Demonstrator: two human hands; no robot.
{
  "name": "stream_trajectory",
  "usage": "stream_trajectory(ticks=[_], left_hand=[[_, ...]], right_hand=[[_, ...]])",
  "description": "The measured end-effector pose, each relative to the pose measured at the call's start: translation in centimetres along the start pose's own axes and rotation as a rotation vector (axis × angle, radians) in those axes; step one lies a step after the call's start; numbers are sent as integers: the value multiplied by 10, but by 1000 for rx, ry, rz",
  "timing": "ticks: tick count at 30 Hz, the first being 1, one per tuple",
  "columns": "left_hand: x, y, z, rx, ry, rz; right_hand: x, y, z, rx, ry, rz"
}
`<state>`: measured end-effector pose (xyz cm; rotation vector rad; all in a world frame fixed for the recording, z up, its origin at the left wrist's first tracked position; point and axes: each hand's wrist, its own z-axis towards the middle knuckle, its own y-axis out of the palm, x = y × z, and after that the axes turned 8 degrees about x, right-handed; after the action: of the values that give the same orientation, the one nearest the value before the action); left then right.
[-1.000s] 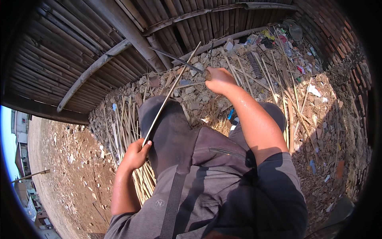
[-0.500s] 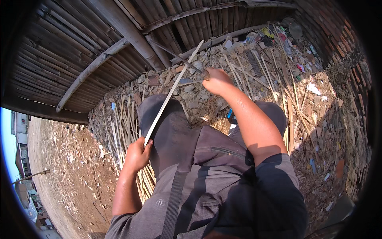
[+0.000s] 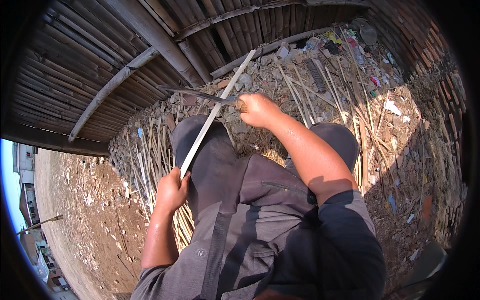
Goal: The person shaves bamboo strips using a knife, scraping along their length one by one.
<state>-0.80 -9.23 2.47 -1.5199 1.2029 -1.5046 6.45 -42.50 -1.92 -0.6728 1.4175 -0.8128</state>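
One long, flat, pale bamboo-looking strip [image 3: 200,142] slants up over the dark-trousered left thigh [image 3: 216,160] – lower end pinched firmly in the left hand [image 3: 172,191]. Right hand [image 3: 260,110] is wrapped round the brown handle [image 3: 241,105] of a long, dark metal knife [image 3: 192,92] – its blade crosses the strip's upper half. Loads of thin tan strips [image 3: 156,147] lie just beside that leg.

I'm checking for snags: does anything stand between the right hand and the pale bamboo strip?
Only the long-bladed knife that the right hand grips: its blade crosses the pale bamboo strip in this view, though contact is hard to confirm. Nothing else visible intervenes; the left hand holds the strip's near end.
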Motion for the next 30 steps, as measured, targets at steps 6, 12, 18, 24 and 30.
stream_trajectory(ticks=[6, 12, 18, 24, 30], left_hand=[[-1, 7, 4, 42, 34, -84], [-11, -3, 5, -26, -1, -66], [2, 8, -1, 75, 71, -24], [2, -3, 2, 72, 90, 63], [3, 1, 2, 26, 44, -1]], right_hand=[[51, 14, 21, 352, 307, 124], [39, -5, 17, 233, 296, 85], [-3, -26, 2, -219, -69, -121], [69, -8, 24, 169, 240, 31], [-9, -7, -8, -59, -252, -144]])
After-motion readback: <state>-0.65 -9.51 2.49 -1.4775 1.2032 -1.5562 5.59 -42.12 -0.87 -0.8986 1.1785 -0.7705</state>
